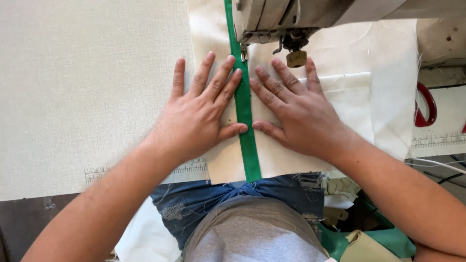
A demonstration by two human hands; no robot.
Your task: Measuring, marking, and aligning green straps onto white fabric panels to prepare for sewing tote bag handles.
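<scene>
**Flat hands on either side of a green strip**

On the sewing table [73, 97], seen from the head camera, both hands are lying spread open, palms down, gripping nothing. The left hand [196, 116] is pressing on the cream fabric [213, 160] just left of the green strip [244, 111], its index finger and thumb tip touching the strip's edge. The right hand [296, 114] is pressing the fabric on the other side, its index fingertip and thumb tip meeting the strip's right edge.

The strip is running straight between the two hands, from the table's near edge up under the sewing machine head [291, 19], whose presser foot [242, 52] is sitting on it just beyond the fingertips.

Both forearms are angling in from the lower corners, wrists low and fingers pointing towards the machine. Red-handled scissors [427, 106] are lying well to the right.
</scene>
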